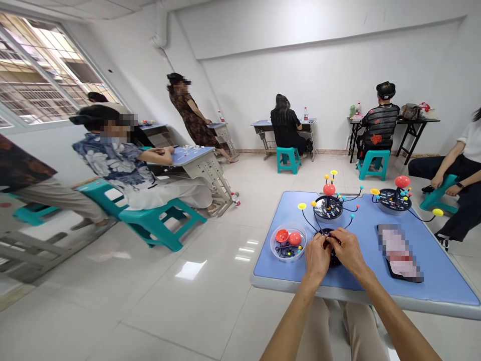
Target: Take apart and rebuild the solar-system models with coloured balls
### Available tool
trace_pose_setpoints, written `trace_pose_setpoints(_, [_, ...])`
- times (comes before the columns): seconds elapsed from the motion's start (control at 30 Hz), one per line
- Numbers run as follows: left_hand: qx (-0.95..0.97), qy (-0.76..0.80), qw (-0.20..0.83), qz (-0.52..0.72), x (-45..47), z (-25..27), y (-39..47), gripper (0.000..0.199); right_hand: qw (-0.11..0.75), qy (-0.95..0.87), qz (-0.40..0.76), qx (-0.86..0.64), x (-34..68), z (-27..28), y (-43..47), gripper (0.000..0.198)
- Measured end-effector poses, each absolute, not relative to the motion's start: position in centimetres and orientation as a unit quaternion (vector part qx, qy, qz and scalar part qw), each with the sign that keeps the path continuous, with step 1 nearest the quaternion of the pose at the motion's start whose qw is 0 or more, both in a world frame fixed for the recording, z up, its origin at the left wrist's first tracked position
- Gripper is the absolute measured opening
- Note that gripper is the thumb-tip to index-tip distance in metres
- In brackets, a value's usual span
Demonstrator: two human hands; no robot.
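Note:
My left hand [316,254] and my right hand [347,249] come together over a round black base [333,260] near the table's front edge. Their fingers are pinched close to each other at its middle, and they hide what is between them. Just behind stands a planet model [328,208] with a red ball on top and curved black arms tipped with small coloured balls and cups. To the left of my hands, a clear plastic tub [272,245] holds two red half-shells or balls, black arms and small coloured balls.
A second planet model [394,201] stands at the table's back right, with a phone [400,253] lying in front of it. The blue table [361,276] ends close to my legs. Several people sit or stand at other desks; teal stools [161,223] stand on the tiled floor.

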State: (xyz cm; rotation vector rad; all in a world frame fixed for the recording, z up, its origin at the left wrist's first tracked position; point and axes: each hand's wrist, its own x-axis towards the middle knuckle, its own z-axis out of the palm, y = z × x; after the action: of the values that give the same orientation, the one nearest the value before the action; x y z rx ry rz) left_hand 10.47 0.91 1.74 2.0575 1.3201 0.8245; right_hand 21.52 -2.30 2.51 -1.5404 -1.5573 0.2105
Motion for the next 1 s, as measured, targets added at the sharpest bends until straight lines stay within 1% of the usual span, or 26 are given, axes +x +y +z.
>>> trace_pose_setpoints(0.1, [0.766,0.495,0.276,0.304,10.5,1.8,0.9,0.016,0.492,-0.622,0.048,-0.607,20.9,1.8,-2.2,0.027])
trace_pose_setpoints(0.2, [0.765,0.495,0.277,0.305,10.5,1.9,0.9,0.017,0.523,-0.602,0.04,-0.601,20.6,1.2,-2.2,0.026])
trace_pose_setpoints(0.3, [0.765,0.493,0.282,0.304,10.5,1.9,0.9,0.018,0.519,-0.608,0.064,-0.597,21.3,1.3,-2.2,0.023])
trace_pose_setpoints(0.37, [0.765,0.49,0.287,0.304,10.5,1.9,0.9,0.016,0.469,-0.644,0.083,-0.598,22.2,1.7,-2.3,0.022])
trace_pose_setpoints(0.47, [0.764,0.487,0.293,0.305,10.5,1.9,1.0,0.011,0.328,-0.711,0.069,-0.618,23.5,2.7,-2.4,0.032])
trace_pose_setpoints(0.53, [0.762,0.489,0.294,0.305,10.5,1.9,1.0,0.011,0.238,-0.738,0.034,-0.63,24.0,3.3,-2.4,0.032])
trace_pose_setpoints(0.6, [0.761,0.493,0.294,0.303,10.5,1.9,1.0,0.011,0.183,-0.752,0.001,-0.633,24.1,3.8,-2.3,0.028])
trace_pose_setpoints(0.63, [0.76,0.495,0.294,0.302,10.5,1.9,1.1,0.01,0.172,-0.756,-0.014,-0.632,24.1,4.0,-2.3,0.026])
trace_pose_setpoints(0.7, [0.76,0.498,0.294,0.297,10.5,1.9,1.1,0.008,0.179,-0.762,-0.034,-0.621,24.1,4.4,-2.1,0.026])
trace_pose_setpoints(0.83, [0.757,0.503,0.295,0.295,10.5,2.0,1.0,0.007,0.222,-0.764,-0.047,-0.604,24.3,5.5,-2.1,0.027])
trace_pose_setpoints(1.0, [0.754,0.502,0.304,0.295,10.5,2.3,1.0,0.01,0.242,-0.755,-0.067,-0.606,24.4,7.5,-2.4,0.026])
